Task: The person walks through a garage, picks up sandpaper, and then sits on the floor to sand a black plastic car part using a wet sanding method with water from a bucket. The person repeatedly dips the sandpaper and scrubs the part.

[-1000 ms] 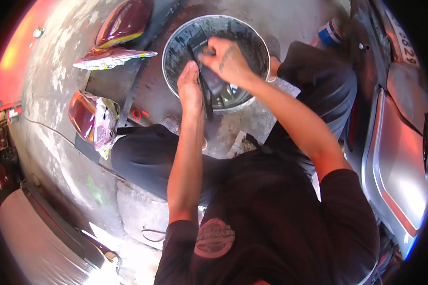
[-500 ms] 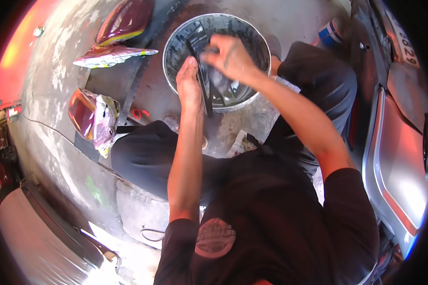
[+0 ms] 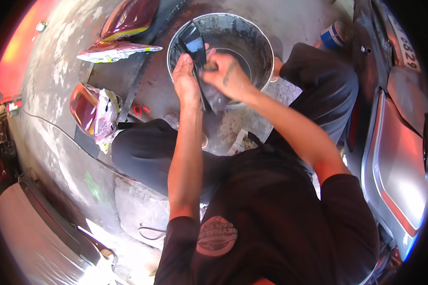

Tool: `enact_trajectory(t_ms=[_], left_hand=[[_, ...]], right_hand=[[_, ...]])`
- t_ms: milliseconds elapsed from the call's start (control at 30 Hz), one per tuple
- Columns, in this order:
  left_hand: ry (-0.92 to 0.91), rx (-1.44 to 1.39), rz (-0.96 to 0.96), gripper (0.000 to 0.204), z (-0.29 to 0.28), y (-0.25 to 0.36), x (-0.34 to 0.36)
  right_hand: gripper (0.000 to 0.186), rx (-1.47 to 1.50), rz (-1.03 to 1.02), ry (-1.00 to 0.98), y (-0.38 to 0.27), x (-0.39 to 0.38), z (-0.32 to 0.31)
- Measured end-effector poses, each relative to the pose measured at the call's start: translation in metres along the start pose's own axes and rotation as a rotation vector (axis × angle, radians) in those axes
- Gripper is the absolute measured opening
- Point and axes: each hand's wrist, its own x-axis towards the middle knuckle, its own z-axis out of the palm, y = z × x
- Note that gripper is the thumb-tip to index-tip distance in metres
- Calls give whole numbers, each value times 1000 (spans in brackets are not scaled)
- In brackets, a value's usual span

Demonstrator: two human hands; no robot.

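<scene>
A long, glossy black panel (image 3: 191, 40) is held tilted over a round metal bucket (image 3: 267, 47) with a stained, dark inside. My left hand (image 3: 186, 81) grips it along its left side, thumb up against the edge. On the panel's right side, my right hand (image 3: 228, 75) is closed, its fingers curled and partly smeared by motion. Whatever those fingers hold, if anything, I cannot make out. The panel's lower end reaches down past the bucket's near rim, and the hands cover part of its middle.
Dark red lamp-like parts, one at the far left (image 3: 131, 19) and one nearer (image 3: 83, 108), lie with shiny wrapping. A blue and white can (image 3: 332, 35) stands at the back right. Grey vehicle bodywork (image 3: 397, 156) borders the right; a cable (image 3: 52, 122) crosses the floor.
The black panel has turned, so more of its broad glossy face shows. My right hand has shifted slightly down along it, while my left hand keeps its grip.
</scene>
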Motion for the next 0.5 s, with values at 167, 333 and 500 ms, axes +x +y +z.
enact_trajectory(t_ms=[167, 333, 500], left_hand=[[35, -218, -23, 48, -2, 1, 1], [45, -360, -76, 51, -22, -12, 9], [119, -446, -63, 49, -11, -5, 0]], right_hand=[[23, -60, 119, -17, -14, -32, 5], [27, 77, 103, -37, -10, -36, 14], [28, 99, 183, -13, -16, -32, 8]])
